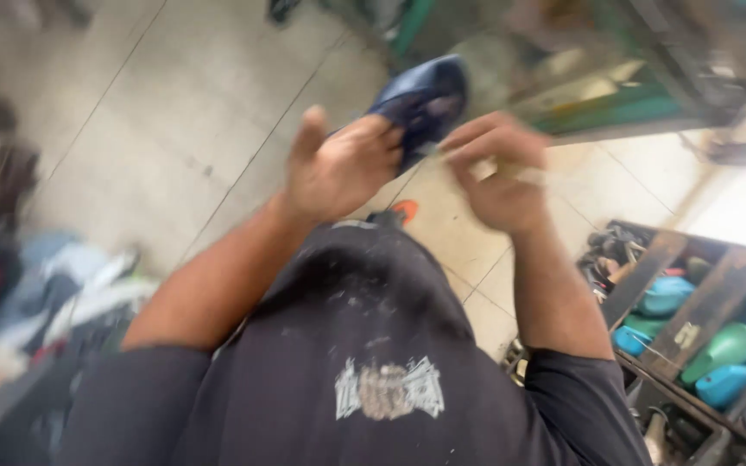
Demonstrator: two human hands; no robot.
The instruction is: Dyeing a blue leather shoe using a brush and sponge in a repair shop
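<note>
My left hand [343, 164] grips a dark blue shoe [425, 99], holding it up in front of my chest with the toe end pointing away. My right hand [498, 173] is just right of the shoe, fingers curled around a thin pale tool or strip [528, 175] that I cannot make out through the motion blur. The two hands are close together, almost touching at the shoe's edge. My dark apron [364, 345] fills the lower middle of the view.
A wooden rack [710, 302] at the lower right holds several blue and green shoe lasts. A heap of cloth and shoe parts [36, 293] lies at the left. Pale tiled floor [174, 112] spreads beyond, with a green-framed bench [615, 103] at the upper right.
</note>
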